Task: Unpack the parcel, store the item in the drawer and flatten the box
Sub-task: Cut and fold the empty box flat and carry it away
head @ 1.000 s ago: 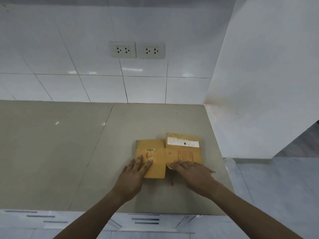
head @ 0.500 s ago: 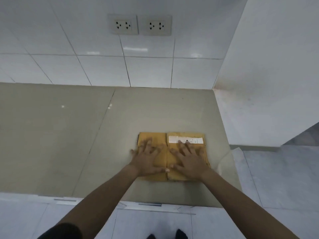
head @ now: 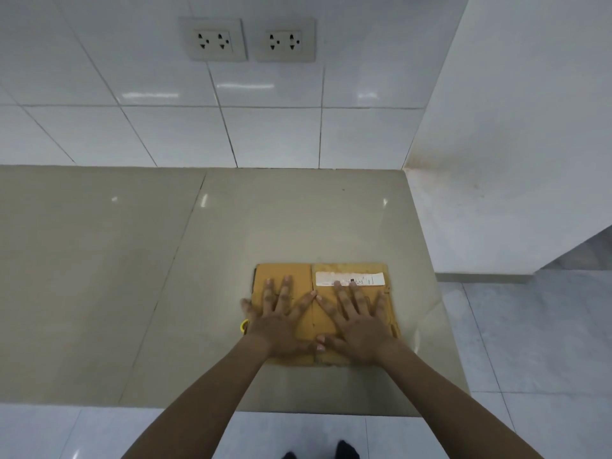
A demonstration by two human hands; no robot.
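The box point(head: 326, 303) lay squashed flat near the counter's point(head: 132, 276) right edge, nothing inside, with left hand point(head: 280, 321) and right hand point(head: 359, 321) both spread palm-down on it, gripping nothing.

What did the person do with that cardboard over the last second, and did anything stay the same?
The left hand and right hand moved from the near edge of the box onto its top, fingers spread, palms pressing down. The right panel with the white label, raised a second ago, now lies level with the left one. Nothing was gripped or let go. The box stays at the same spot on the counter.
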